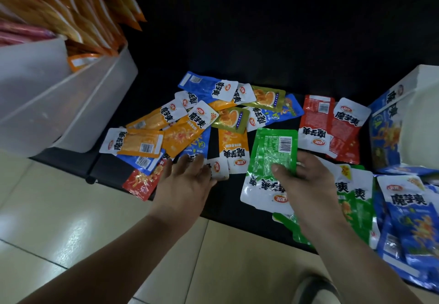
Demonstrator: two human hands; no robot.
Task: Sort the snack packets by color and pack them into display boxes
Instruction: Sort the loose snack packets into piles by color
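I am sorting: my right hand [306,180] fingers pinch the shiny green plastic packet [273,158]; left hand [187,180] fingers spread empty over mixed foil packets [180,132]. Next, gather greens.

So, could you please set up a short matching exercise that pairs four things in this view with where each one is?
Things:
1. right hand
2. left hand
3. red packets
4. white tub of orange packets

Places:
A. upper left
B. on the green packet
C. at the near edge of the mixed pile
D. side by side, right of the pile

Pairs: 1-B, 2-C, 3-D, 4-A
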